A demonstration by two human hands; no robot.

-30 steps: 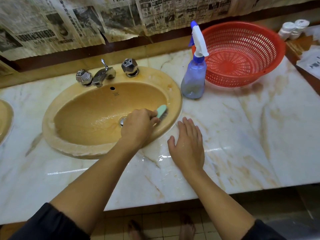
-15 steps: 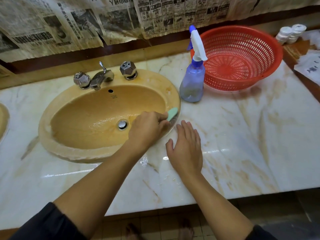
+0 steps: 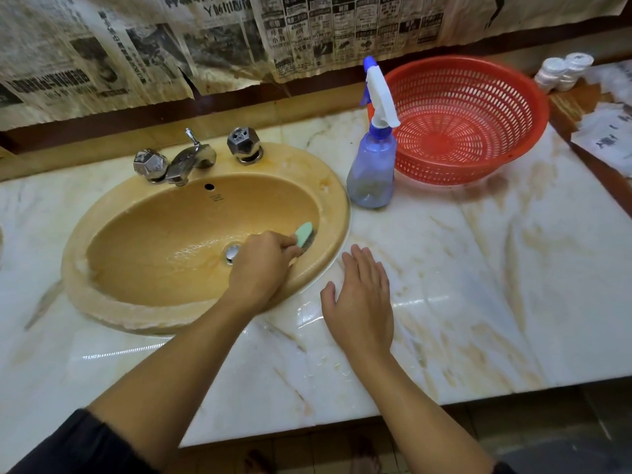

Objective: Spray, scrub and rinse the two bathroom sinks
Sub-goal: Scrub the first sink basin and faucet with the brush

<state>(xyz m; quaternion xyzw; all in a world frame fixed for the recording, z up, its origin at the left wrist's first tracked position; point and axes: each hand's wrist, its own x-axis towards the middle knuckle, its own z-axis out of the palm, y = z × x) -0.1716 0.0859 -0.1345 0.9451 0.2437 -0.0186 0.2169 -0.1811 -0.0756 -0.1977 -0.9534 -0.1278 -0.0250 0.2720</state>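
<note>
From the head camera, a tan oval sink [image 3: 191, 213] is set into the left half of a white marble countertop [image 3: 478, 285] veined with brown, its rim close to the counter's front edge. The left hand [image 3: 260, 268] reaches into the basin's right side with its fingers curled around the handle of a pale green scrub brush [image 3: 303, 234], whose bristles press against the inner right wall of the bowl just below the rim. The chrome drain [image 3: 232, 253] sits just left of that hand, and the bowl's floor around it looks wet. At the sink's back rim stands a chrome faucet [image 3: 189, 160] between two faceted chrome knobs, the left knob [image 3: 150, 164] and the right knob [image 3: 243, 145]. The right hand [image 3: 362, 299] lies flat on the countertop just right of the sink's rim, palm down, fingers straight and close together, holding nothing; the marble around it gleams wet. A translucent blue spray bottle [image 3: 372, 172] with a white trigger head stands upright on the countertop just beside the sink's right rim, near the back edge. Behind and to its right a red plastic colander basket [image 3: 478, 107] rests toward the back right corner, touching or almost touching the bottle. Yellowed newspaper sheets [image 3: 239, 39] hang along the wall above the counter. At the far left edge a sliver of a second sink [image 3: 1, 241] shows.
</note>
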